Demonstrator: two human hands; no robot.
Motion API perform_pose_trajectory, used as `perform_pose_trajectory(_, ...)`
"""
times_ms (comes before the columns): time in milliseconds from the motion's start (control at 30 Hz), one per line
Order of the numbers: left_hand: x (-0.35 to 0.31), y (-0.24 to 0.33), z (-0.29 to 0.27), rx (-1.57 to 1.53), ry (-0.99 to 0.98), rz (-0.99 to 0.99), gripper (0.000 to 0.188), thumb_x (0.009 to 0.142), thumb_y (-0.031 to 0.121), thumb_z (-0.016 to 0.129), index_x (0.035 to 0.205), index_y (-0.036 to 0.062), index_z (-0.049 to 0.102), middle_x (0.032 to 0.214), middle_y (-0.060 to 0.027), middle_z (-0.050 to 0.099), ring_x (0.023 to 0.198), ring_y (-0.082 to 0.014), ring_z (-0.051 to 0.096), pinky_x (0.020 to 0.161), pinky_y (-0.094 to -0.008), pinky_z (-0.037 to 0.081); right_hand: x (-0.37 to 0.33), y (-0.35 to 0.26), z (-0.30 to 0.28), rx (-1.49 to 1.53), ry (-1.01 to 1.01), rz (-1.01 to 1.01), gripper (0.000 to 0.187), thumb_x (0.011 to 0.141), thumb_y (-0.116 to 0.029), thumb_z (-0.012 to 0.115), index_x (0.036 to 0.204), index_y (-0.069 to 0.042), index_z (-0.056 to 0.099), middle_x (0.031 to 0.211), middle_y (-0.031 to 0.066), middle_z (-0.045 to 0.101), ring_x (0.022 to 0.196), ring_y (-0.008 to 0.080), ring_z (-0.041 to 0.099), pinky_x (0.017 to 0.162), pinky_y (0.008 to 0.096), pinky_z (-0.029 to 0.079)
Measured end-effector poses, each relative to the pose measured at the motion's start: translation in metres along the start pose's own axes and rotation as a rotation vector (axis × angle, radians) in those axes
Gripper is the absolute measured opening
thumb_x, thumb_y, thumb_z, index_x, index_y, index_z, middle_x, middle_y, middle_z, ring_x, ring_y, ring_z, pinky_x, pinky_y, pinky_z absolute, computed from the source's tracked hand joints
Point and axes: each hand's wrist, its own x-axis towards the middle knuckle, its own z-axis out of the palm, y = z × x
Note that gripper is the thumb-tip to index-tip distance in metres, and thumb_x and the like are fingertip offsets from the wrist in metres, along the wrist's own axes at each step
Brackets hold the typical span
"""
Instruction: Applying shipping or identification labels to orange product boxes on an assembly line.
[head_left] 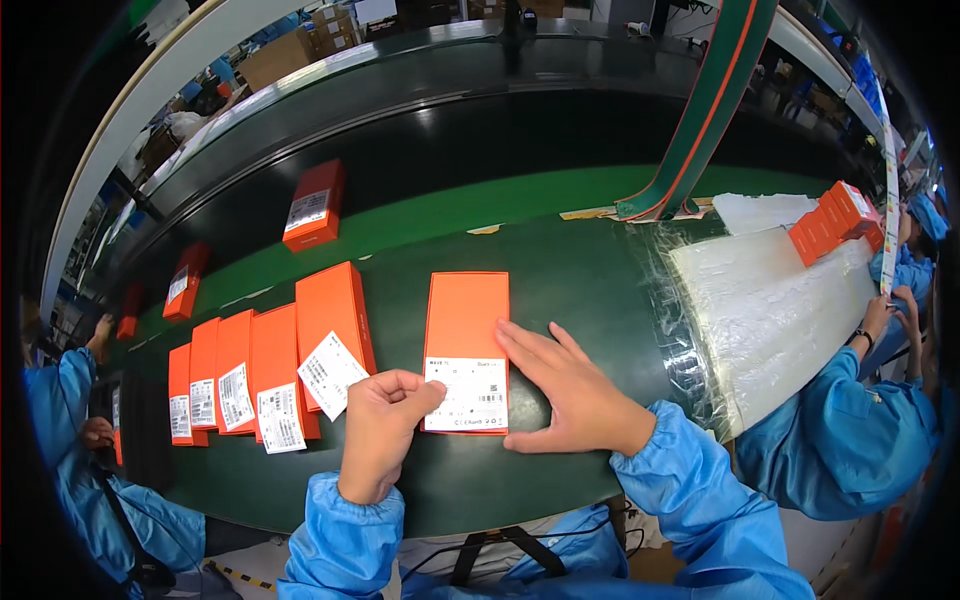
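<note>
An orange flat box (466, 315) lies on the dark green table in front of me, with a white label (466, 395) on its near end. My right hand (565, 388) lies flat, fingers spread, on the box's lower right corner and the table beside it. My left hand (382, 425) is curled with its fingertips pinched at the label's left edge. Just left of that hand a loose white label (330, 373) rests tilted on another orange box (335, 318).
A row of overlapping orange boxes with labels (235, 385) lies at left. More orange boxes (314, 205) ride the black conveyor behind. Clear plastic sheeting (770, 310) covers the table at right, with stacked orange boxes (835, 222). Co-workers in blue sit at left (70, 440) and right (860, 420).
</note>
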Motion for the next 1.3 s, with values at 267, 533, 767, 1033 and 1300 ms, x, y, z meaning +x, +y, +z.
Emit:
perform_pose_trajectory(267, 0.006, -0.002, 0.001, 0.0, -0.003, -0.016, 0.009, 0.085, 0.003, 0.072, 0.083, -0.0051, 0.068, 0.075, -0.008, 0.07, 0.062, -0.0068, 0.061, 0.058, -0.0198, 0.047, 0.0, 0.001, 0.001, 0.006, -0.007, 0.005, 0.11, 0.069, -0.042, 0.081, 0.155, -0.005, 0.024, 0.159, 0.0164, 0.028, 0.143, 0.0318, 0.034, 0.119, 0.0576, 0.016)
perform_pose_trajectory(533, 0.009, -0.005, 0.0, 0.061, 0.013, 0.009, 0.011, 0.084, 0.006, 0.074, 0.08, -0.0017, 0.068, 0.066, -0.0004, 0.065, 0.052, -0.0011, 0.049, 0.046, -0.0179, 0.033, 0.001, 0.001, -0.002, 0.01, -0.008, 0.008, 0.111, 0.068, -0.04, 0.082, 0.155, -0.006, 0.024, 0.159, 0.0163, 0.029, 0.143, 0.0321, 0.034, 0.118, 0.0582, 0.017)
perform_pose_trajectory(767, 0.006, -0.002, 0.001, 0.072, 0.016, 0.007, 0.01, 0.085, 0.005, 0.072, 0.081, -0.003, 0.067, 0.069, -0.0028, 0.066, 0.055, -0.0025, 0.053, 0.049, -0.0178, 0.038, 0.003, -0.001, -0.003, -0.012, 0.007, 0.005, 0.103, 0.071, -0.04, 0.08, 0.153, -0.004, 0.029, 0.158, 0.0135, 0.03, 0.142, 0.0303, 0.035, 0.118, 0.0573, 0.02)
perform_pose_trajectory(1033, 0.007, -0.002, 0.003, 0.071, 0.004, 0.058, 0.012, 0.085, 0.009, 0.073, 0.082, -0.0013, 0.068, 0.068, -0.0017, 0.065, 0.055, -0.0031, 0.052, 0.05, -0.0182, 0.037, 0.003, 0.0, -0.002, 0.022, 0.023, 0.02, 0.087, 0.081, -0.039, 0.074, 0.151, -0.005, 0.034, 0.157, 0.0135, 0.034, 0.143, 0.0304, 0.035, 0.118, 0.0563, 0.019)
perform_pose_trajectory(1300, 0.007, -0.005, 0.0, 0.062, 0.01, 0.107, 0.012, 0.085, 0.008, 0.073, 0.084, -0.0035, 0.069, 0.066, 0.0007, 0.063, 0.055, -0.0018, 0.05, 0.05, -0.0178, 0.036, 0.006, -0.004, 0.008, 0.077, 0.087, 0.062, 0.069, 0.091, -0.036, 0.066, 0.148, -0.006, 0.041, 0.153, 0.0136, 0.04, 0.14, 0.0302, 0.04, 0.118, 0.0562, 0.019)
